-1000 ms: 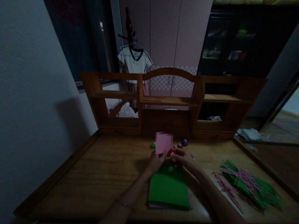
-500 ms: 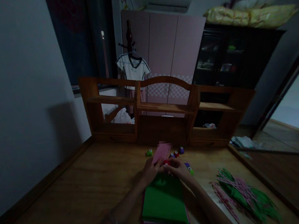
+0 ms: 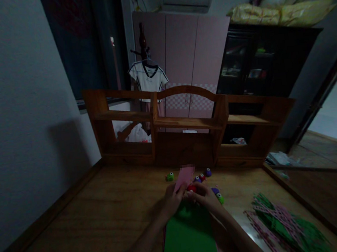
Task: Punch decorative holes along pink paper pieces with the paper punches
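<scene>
My left hand [image 3: 175, 197] is closed on a pink card [image 3: 184, 176], which tilts up above the wooden tabletop. Between the two hands is a small red toy [image 3: 191, 188] with a rounded body. My right hand [image 3: 202, 193] pinches this red toy, its fingertips close to those of my left hand. Below both hands lies a stack of sheets with a green one [image 3: 188, 236] on top and pink edges showing underneath. The fingers partly cover the toy, so its full shape is hidden.
A green eyed toy [image 3: 170, 176] stands behind the left hand. Several purple, red and green ones, including a purple toy [image 3: 208, 172], stand to the right. Green and pink strips [image 3: 282, 220] lie in a pile at right. A wooden shelf [image 3: 186, 120] borders the table's back.
The view has shifted slightly, so the table and sheets appear a little lower. Both hands keep their hold on the card and red toy, with hardly any movement.
</scene>
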